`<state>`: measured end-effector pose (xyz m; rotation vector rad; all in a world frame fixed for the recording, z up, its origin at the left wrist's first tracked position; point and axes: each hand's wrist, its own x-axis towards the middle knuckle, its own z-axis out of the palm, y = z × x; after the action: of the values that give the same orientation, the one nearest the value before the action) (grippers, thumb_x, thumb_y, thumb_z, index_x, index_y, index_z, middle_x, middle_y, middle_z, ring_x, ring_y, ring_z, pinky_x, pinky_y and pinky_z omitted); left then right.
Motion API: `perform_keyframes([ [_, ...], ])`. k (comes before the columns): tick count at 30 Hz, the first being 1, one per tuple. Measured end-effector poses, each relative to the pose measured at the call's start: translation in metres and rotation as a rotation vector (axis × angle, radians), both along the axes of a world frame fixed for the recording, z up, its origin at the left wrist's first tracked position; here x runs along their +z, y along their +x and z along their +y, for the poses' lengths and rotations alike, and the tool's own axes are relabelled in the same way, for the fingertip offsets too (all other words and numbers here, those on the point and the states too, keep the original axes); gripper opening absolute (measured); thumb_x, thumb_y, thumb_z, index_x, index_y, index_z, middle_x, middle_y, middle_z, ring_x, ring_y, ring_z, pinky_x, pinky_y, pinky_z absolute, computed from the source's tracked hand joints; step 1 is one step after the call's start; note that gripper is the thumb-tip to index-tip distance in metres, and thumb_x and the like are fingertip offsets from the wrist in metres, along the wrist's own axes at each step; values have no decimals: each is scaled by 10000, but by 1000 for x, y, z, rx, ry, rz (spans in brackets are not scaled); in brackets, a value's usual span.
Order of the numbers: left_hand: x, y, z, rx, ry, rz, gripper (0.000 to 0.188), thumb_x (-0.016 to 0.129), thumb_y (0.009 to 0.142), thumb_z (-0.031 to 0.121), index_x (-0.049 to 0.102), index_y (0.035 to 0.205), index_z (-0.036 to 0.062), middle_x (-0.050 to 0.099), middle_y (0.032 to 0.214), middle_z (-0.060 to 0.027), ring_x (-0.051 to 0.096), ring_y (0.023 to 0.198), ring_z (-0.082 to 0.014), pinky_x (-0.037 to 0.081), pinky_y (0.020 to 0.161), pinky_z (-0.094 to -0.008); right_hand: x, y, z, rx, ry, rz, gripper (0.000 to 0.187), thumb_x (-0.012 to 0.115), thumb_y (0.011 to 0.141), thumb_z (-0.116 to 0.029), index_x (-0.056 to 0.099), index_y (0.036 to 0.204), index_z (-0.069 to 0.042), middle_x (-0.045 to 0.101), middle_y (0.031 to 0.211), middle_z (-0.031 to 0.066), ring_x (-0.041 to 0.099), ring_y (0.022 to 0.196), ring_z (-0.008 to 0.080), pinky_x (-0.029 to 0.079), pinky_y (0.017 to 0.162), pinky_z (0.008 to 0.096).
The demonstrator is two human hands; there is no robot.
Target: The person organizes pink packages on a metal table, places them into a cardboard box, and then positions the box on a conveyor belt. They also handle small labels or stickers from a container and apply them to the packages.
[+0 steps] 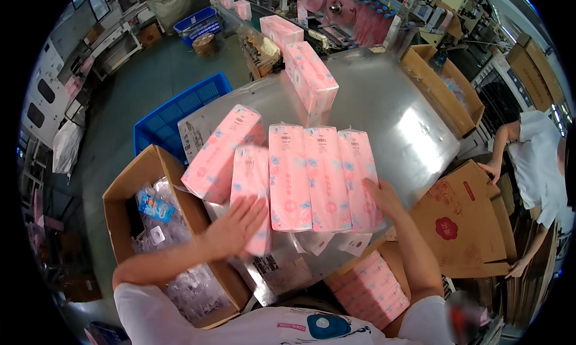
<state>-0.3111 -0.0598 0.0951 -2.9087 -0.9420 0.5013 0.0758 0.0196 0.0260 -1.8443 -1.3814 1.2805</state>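
Three pink packs of tissues [325, 183] stand side by side in a row on the metal table, long sides touching or nearly so. My right hand [384, 198] rests along the right side of the rightmost one, fingers stretched out. To the left of the row is another pink tissue pack [250, 165], slightly apart from it. My left hand [242, 222] lies flat over its near part, fingers extended and a little blurred. Farther left, one more tissue pack [225, 153] lies at a slant. Beyond the row, a tissue pack [311, 75] sits at the table's far edge.
The metal table [390, 135] has a machine with pink film rolls [342, 9] behind it. An open carton [174, 225] with clear plastic wrappers stands left; a carton of tissue packs [372, 285] is near right. At right, a co-worker's hands [493, 171] hold a flattened carton [462, 225].
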Motion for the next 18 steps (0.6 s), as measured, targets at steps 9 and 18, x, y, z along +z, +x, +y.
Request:
perform_keyframes([
  [9, -49, -113, 172, 829, -132, -874, 931, 644, 756, 544, 267, 1382, -33, 337, 1417, -180, 350, 1304, -251, 298, 1064, -384, 21, -9, 5, -51, -275, 129, 535, 538, 859, -420, 551, 1174, 13, 610, 1081, 96, 592, 933, 192, 465, 795, 325],
  [18, -82, -91, 174, 1356, -1531, -1343, 634, 552, 854, 459, 440, 1301, 24, 555, 1230, -124, 569, 1075, -224, 460, 919, -366, -8, 3, -4, -143, -355, 504, 629, 539, 836, -475, 491, 1227, 16, 582, 1134, 107, 587, 994, 205, 485, 824, 347],
])
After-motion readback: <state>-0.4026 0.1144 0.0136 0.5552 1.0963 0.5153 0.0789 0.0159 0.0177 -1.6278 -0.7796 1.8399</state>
